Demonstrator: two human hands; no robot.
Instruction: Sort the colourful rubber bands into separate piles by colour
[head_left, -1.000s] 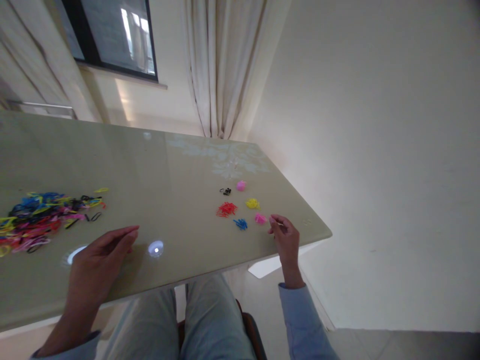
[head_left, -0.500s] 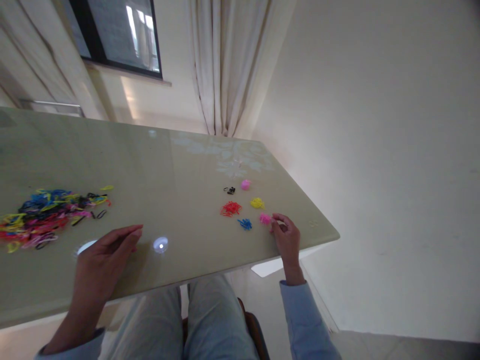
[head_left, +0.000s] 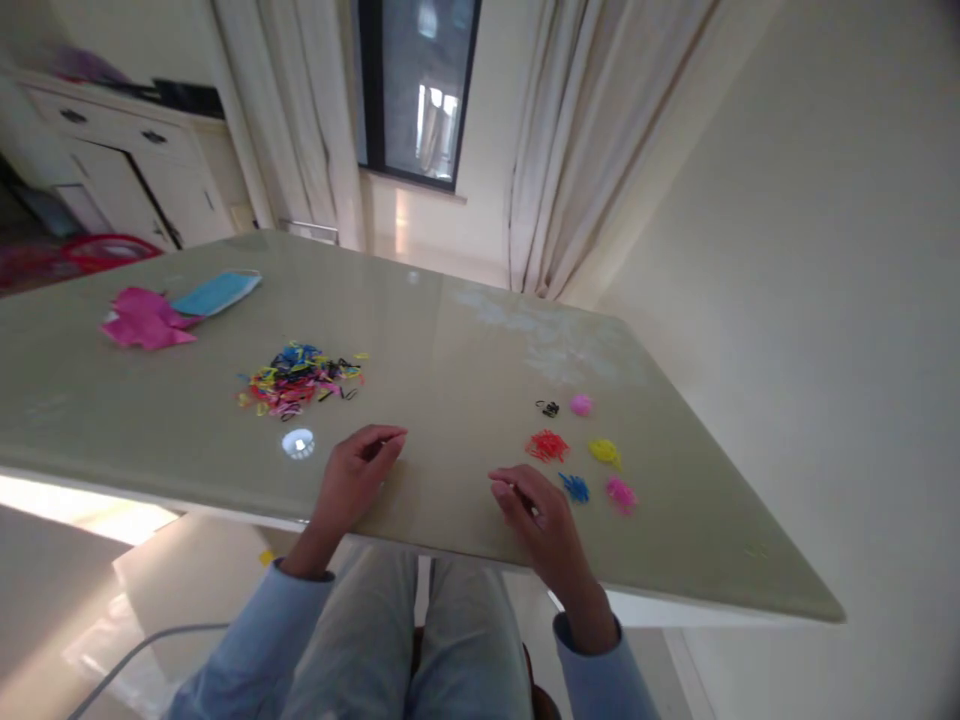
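Observation:
My left hand (head_left: 356, 478) is over the table near its front edge, right of a mixed pile of small coloured rubber bands (head_left: 296, 380). Its thumb and fingers are pinched together; anything between them is too small to make out. My right hand (head_left: 541, 520) hovers left of the sorted bands, fingers curled and tips close, with nothing visible in them. Near it lie small heaps of red bands (head_left: 547, 446), blue bands (head_left: 575, 488), yellow bands (head_left: 604, 452), bright pink bands (head_left: 621, 495), light pink bands (head_left: 581, 404) and black bands (head_left: 549, 409).
The glossy table (head_left: 450, 400) reflects light. At its far left lie a pink crumpled wrapper or cloth (head_left: 150, 320) and a blue face mask (head_left: 217, 293). A wall (head_left: 825, 350) rises on the right; a cabinet (head_left: 135, 160) stands at the back left.
My right hand has moved left, away from the bright pink heap, toward my left hand. The view has turned left, bringing the whole mixed pile, the mask and the cabinet into sight.

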